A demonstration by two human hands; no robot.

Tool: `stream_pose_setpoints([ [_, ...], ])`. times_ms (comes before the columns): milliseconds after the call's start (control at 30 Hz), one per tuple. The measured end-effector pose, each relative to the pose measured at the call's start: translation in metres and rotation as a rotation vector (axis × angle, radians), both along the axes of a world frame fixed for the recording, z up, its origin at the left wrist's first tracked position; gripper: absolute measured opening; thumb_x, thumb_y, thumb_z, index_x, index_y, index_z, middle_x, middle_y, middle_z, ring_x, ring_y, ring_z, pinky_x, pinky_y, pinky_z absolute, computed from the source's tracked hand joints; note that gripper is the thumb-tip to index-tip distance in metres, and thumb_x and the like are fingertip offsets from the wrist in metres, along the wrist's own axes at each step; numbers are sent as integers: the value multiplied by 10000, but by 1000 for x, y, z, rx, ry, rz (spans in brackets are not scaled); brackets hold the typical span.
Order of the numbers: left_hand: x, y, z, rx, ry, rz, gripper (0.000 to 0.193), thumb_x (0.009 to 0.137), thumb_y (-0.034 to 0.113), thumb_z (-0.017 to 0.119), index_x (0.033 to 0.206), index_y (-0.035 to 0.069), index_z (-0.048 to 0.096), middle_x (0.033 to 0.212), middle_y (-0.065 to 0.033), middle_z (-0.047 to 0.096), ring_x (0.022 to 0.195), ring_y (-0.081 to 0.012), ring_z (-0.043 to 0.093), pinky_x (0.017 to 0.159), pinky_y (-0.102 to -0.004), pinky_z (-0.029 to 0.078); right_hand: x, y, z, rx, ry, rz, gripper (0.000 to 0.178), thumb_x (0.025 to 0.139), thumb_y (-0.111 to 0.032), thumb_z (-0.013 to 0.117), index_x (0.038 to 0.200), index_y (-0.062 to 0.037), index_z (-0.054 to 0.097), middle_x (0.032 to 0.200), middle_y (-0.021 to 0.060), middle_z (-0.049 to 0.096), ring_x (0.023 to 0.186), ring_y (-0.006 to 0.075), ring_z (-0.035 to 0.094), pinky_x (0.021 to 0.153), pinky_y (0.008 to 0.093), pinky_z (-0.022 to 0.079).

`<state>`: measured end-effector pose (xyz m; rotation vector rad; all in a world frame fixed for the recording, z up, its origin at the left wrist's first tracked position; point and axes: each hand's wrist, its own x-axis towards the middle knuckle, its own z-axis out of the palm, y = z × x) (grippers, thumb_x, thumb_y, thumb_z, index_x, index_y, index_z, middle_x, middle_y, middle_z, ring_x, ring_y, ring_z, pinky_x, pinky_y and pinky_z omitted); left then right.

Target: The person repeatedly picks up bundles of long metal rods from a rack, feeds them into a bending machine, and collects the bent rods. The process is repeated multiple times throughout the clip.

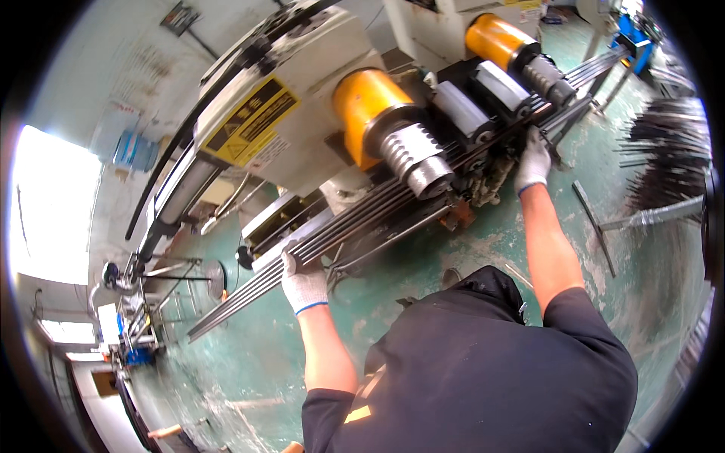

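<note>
Several long, thin metal bars (253,291) lie side by side and run slantwise from the lower left up through the machine. My left hand (304,285), in a white knit glove with a blue cuff, is wrapped round the bars near their left part, the thumb on top and the other fingers mostly hidden. At the machine's front edge, past the rollers, my right hand (534,164) wears the same kind of glove. Its fingers curl closed against dark metal parts, and what they grip is hidden. Between the hands, an orange cylinder with a ribbed metal end (411,155) overhangs the bars.
A second orange cylinder (498,41) and two grey metal rollers (462,112) sit farther right on the machine. Bundled metal rods (664,151) are stacked at the right beside a metal frame (596,226). The floor (249,377) is worn green. A blue water bottle (136,151) stands at the left.
</note>
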<state>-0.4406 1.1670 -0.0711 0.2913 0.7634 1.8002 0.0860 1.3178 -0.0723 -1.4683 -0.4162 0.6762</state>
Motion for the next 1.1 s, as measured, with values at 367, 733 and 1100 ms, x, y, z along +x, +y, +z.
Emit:
stream_pose_setpoints([
  [367, 11, -19, 28, -111, -124, -29, 636, 987, 395, 727, 1500, 81, 523, 1458, -152, 624, 1342, -390, 569, 1223, -585, 372, 39, -58, -109, -34, 370, 108, 521, 1087, -320, 544, 1540, -64, 525, 1502, 42, 606, 1381, 168, 575, 1156, 314, 422],
  [733, -145, -111, 15, 31, -188, 229, 707, 1081, 587, 484, 1530, 41, 496, 1547, -170, 552, 1420, -399, 487, 1268, -561, 295, 31, -181, -335, -582, 286, 295, 433, 1023, -590, 655, 932, -177, 750, 872, -32, 733, 700, 154, 635, 624, 347, 467],
  [1100, -531, -238, -9, -152, -52, 737, 588, 1053, 606, 557, 1403, 143, 457, 1405, -207, 562, 1281, -432, 574, 1120, -648, 453, -111, -276, -366, -768, 331, 352, 647, 1083, -579, 535, 1497, -84, 583, 1461, 146, 646, 1324, 294, 620, 1105, 438, 456],
])
